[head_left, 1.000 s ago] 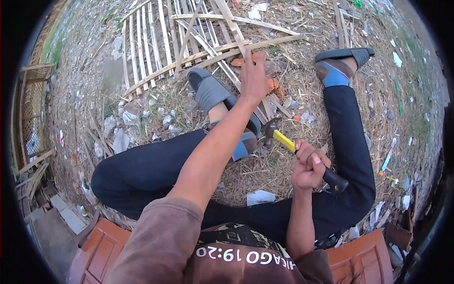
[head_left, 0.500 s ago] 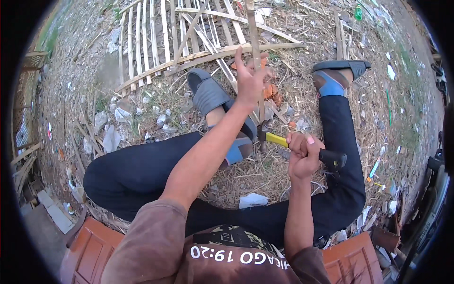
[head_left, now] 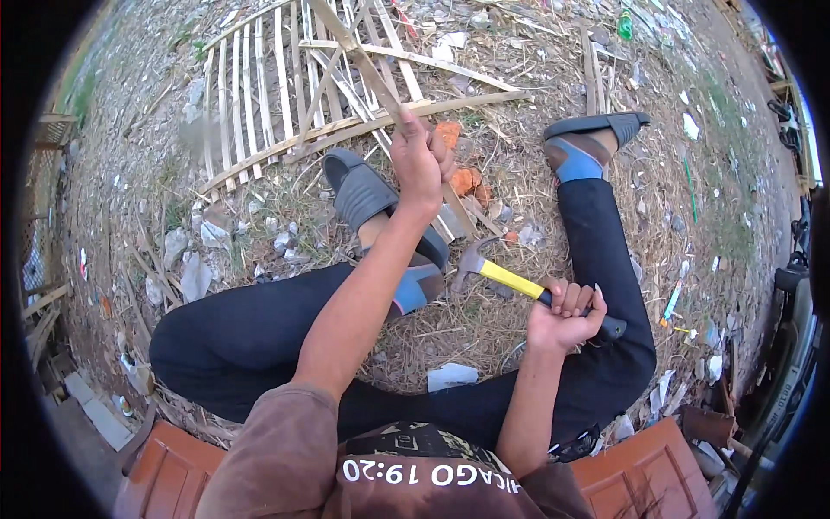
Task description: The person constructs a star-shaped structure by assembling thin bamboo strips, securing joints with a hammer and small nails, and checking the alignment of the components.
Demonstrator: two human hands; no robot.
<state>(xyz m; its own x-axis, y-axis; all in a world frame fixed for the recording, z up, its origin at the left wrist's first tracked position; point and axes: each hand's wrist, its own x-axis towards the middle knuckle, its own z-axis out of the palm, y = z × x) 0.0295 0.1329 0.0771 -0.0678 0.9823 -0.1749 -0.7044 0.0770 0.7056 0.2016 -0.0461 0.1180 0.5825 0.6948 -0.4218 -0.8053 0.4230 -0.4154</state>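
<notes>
Left hand (head_left: pixel 419 169) closed round a wooden stick (head_left: pixel 373 76), fingers curled; stick slants up and left from the fist, crossing in front of a slatted wooden frame (head_left: pixel 259 104) on the ground (head_left: pixel 458 333). Right hand (head_left: pixel 566 313) wrapped round the black grip of a hammer (head_left: pixel 512 279), yellow shaft, thumb raised off the handle. Hammer tilted, metal claw head to the left, near the heel of the left sandal (head_left: pixel 367 197); can't tell if the head touches ground. Orange brick pieces (head_left: pixel 467 182) just right of left hand. Right sandal (head_left: pixel 605 128) farther out, right leg bent. Pale scrap (head_left: pixel 452 376) between the legs, green bottle (head_left: pixel 625 24) near top edge.
</notes>
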